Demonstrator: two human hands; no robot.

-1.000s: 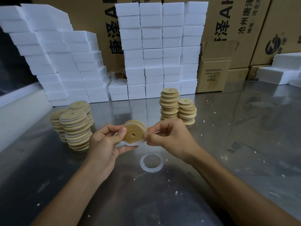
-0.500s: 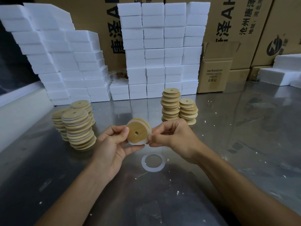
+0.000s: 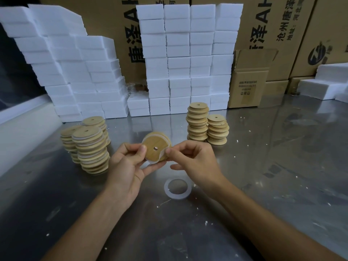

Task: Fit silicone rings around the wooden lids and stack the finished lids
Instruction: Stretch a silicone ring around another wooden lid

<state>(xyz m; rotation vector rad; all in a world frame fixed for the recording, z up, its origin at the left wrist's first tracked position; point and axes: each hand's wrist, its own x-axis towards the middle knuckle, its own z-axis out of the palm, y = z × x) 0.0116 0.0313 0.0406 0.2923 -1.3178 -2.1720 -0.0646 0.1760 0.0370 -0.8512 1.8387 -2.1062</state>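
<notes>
Both hands work one lid [image 3: 154,147] held up above the table [image 3: 282,166]: the left hand [image 3: 128,166] pinches its left edge between thumb and fingers, and the right hand [image 3: 194,161] pinches the pale ring [image 3: 160,160] at the lid's right edge, where it looks part seated and still loose along the lower rim. Judged from that, this lid is mid-fitting and not ready to stack. To the left stand three leaning stacks [image 3: 90,147] whose lids show white bands between the wood, so these are probably the finished ones. Two tidier stacks [image 3: 205,125] behind and to the right show no bands and look like lids still to do, a fair number of them. One spare ring [image 3: 178,188] lies flat on the table just in front of the hands; no other loose rings show. White foam blocks [image 3: 178,59] are piled at the back before cartons [image 3: 273,25]. The cartons carry large black print, "唐泽" with a Latin "A", and smaller "沧州唐泽"; the small box [image 3: 248,80] has a label too fine to read.
</notes>
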